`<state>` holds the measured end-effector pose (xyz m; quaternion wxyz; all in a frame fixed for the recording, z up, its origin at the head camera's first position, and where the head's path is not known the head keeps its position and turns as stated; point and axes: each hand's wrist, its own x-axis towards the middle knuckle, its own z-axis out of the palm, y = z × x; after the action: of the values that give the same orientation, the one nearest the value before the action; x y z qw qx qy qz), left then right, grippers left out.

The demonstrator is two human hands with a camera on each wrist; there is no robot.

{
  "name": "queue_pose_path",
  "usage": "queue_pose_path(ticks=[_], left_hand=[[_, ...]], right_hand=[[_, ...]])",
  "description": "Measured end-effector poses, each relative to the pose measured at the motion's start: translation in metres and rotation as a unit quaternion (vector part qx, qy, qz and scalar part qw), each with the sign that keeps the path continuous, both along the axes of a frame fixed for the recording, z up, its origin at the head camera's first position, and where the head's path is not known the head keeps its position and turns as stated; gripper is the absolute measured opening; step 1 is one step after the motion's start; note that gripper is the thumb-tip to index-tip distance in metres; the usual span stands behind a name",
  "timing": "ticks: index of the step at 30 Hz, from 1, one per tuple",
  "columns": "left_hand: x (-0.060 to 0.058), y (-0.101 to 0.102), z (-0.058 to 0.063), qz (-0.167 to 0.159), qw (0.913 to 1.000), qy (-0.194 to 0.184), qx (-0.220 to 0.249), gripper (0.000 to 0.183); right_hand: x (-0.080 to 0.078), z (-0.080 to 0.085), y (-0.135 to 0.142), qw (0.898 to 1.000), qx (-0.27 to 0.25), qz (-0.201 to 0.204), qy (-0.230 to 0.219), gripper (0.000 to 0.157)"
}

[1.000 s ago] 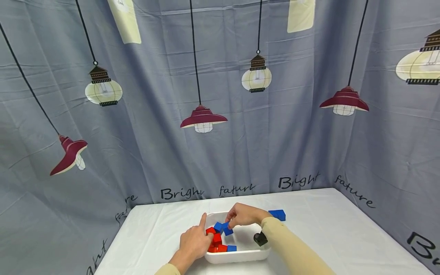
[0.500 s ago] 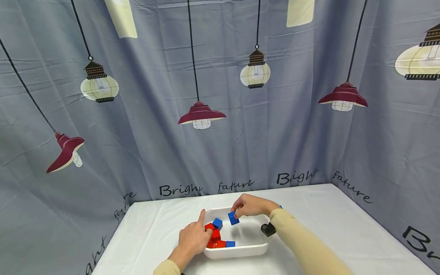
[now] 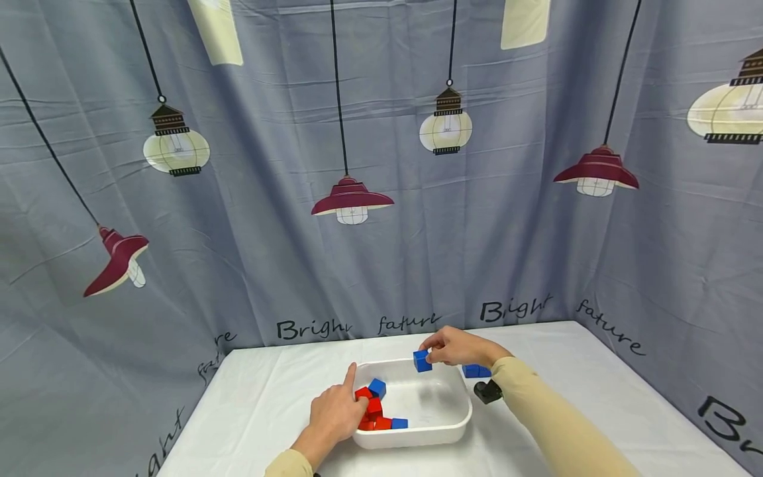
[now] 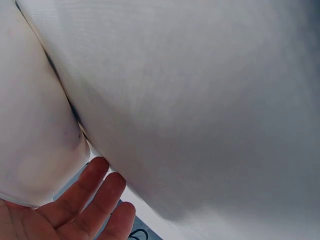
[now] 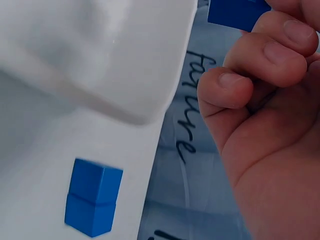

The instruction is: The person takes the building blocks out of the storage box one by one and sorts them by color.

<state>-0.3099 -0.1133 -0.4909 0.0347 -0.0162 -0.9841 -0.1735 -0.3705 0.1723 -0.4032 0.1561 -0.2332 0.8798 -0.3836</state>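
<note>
My right hand pinches a blue block between thumb and fingertips, over the back right of a white plastic tray. In the right wrist view part of the held block shows at the top edge, with the other fingers curled below. My left hand grips the tray's left side, thumb over the rim and index finger pointing forward. The left wrist view shows three fingers low beside a white wall. Several red blocks and two blue blocks lie in the tray's left end.
Two blue blocks sit together on the white-covered table, behind the tray's right end. A black wrist camera hangs under the right wrist. A grey-blue curtain printed with lamps stands behind the table.
My right hand has lifted the blue block from beside the other blocks and carried it right and back, above the tray's far rim. The left hand stays at the tray's left side.
</note>
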Motion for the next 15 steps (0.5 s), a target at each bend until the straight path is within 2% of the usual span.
queue_pose_path(ticks=[9,15], left_hand=[[-0.001,0.001,0.004,-0.005,1.0000,0.007,-0.002,0.073],[0.001,0.001,0.003,0.000,1.0000,-0.007,-0.007,0.074]], right_hand=[[-0.003,0.003,0.026,0.999,0.000,-0.036,0.003,0.034],[-0.003,-0.002,0.039,0.998,-0.003,-0.067,0.000,0.038]])
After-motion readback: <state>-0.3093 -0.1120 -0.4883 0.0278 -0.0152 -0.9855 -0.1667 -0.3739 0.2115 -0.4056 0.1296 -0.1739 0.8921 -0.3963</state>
